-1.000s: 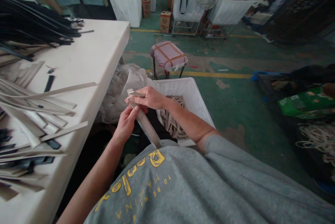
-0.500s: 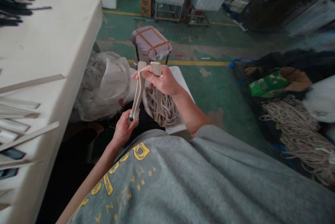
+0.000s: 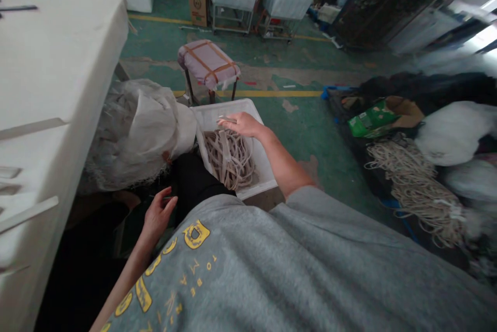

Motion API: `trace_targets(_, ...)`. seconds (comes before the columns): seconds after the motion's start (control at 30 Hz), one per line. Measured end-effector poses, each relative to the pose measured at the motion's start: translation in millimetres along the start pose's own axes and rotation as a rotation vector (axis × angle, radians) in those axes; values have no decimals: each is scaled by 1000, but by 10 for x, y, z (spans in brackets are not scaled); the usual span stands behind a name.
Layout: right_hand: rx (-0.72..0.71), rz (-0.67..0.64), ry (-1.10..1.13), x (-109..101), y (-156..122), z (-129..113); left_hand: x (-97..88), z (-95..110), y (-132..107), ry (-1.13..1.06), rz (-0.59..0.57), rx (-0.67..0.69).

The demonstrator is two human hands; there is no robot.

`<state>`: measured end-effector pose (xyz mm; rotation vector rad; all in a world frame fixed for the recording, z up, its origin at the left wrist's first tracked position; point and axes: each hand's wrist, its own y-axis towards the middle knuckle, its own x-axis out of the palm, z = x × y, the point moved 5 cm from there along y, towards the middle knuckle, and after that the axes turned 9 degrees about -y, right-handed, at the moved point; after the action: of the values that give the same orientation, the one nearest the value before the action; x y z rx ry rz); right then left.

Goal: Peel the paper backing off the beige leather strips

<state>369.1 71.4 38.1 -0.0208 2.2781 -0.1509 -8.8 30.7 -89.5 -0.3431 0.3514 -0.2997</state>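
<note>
My right hand (image 3: 245, 125) is over the white plastic bin (image 3: 263, 187), its fingers closed on a short pale piece that looks like the end of a beige strap (image 3: 228, 120). Below it, a flat strip of strap (image 3: 224, 146) lies over a heap of looped beige straps (image 3: 240, 166) inside the bin. Whether that strip joins the piece in my fingers I cannot tell. My left hand (image 3: 156, 214) is beside my dark-clad leg (image 3: 194, 182), thumb and fingers apart, with no strap in it.
On my left stands a white-covered table (image 3: 77, 62) with strap pieces (image 3: 29, 214) near its edge. A large pale plastic sack (image 3: 151, 119) bulges beside the bin. Beyond is a padded stool (image 3: 209, 62). At right, bundled cords (image 3: 419, 187) lie near a green package (image 3: 373, 117).
My left hand has let go of the folded strap and drawn back toward my body. My right hand has lowered over the bin, and the strap no longer stretches between my hands. The view has shifted right.
</note>
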Motion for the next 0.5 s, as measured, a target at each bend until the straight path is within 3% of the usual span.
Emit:
trace_targets(0.1, 135, -40, 71, 87, -86, 205, -32, -73, 25, 16, -15, 9)
trace_targets(0.23, 128, -128, 418, 161, -164, 175, -22, -158, 102, -12, -5, 21)
trace_targets(0.37, -20, -338, 581, 437, -218, -235, 53, -9, 24, -192, -18, -7)
trace_targets(0.5, -183, -707, 589, 1057, -309, -815, 130, 491, -170, -421, -106, 70)
